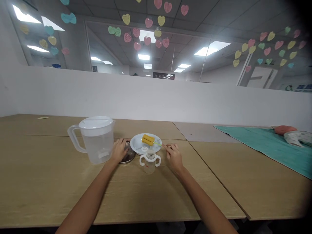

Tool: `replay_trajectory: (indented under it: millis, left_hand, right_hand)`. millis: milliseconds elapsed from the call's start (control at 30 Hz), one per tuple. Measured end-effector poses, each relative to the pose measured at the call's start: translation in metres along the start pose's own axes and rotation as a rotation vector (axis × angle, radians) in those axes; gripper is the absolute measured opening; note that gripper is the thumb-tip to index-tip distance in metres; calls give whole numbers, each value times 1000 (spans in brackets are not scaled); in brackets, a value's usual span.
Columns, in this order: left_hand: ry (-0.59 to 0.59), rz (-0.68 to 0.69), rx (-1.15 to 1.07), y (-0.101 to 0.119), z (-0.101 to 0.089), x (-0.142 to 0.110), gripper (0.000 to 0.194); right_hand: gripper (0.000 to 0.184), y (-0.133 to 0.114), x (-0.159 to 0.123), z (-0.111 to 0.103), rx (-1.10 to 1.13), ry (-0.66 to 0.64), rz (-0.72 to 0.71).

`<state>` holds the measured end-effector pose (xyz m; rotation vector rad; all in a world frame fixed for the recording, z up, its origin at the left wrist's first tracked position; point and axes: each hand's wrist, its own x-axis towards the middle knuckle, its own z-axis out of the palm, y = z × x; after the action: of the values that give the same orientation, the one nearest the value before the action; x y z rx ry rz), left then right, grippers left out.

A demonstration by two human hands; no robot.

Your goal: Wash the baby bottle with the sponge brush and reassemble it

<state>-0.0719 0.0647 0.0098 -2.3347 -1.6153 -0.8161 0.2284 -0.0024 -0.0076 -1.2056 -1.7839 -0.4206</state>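
My right hand (174,157) pinches the thin pale green handle of a yellow sponge bottle brush (147,139). The sponge head lies on a white plate (136,150), beside a small white round part (144,149). In front of the plate stands a clear baby bottle (149,165) upright, uncapped, with two white side handles. My left hand (119,150) has its fingers apart at the rim of a round metal dish (128,156) with a dark inside. Its fingers partly hide the dish, and I see nothing held in it.
Left of my left hand stands a lidded translucent pitcher (97,143), its handle facing left. A green cloth (263,149) covers the table's right side, with a reddish object and patterned fabric (296,138) on it. Seams cross the wooden tabletop (136,198); a white wall (156,100) rises behind.
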Motion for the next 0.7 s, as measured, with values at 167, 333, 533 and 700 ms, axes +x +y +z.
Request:
replay_trajectory:
  millis: [167, 333, 533, 700]
  left_hand:
    - [-62, -40, 92, 6, -7, -3, 38]
    - [145, -6, -59, 31, -16, 10, 32]
    - [-233, 316, -212, 82, 8, 51, 26]
    - [-314, 361, -267, 87, 28, 66, 16]
  right_hand:
    - [44, 0, 1, 0, -7, 5, 12]
    - [41, 2, 3, -2, -16, 49, 80]
    - [35, 8, 6, -7, -17, 138, 178]
    - [32, 14, 9, -7, -3, 202, 223]
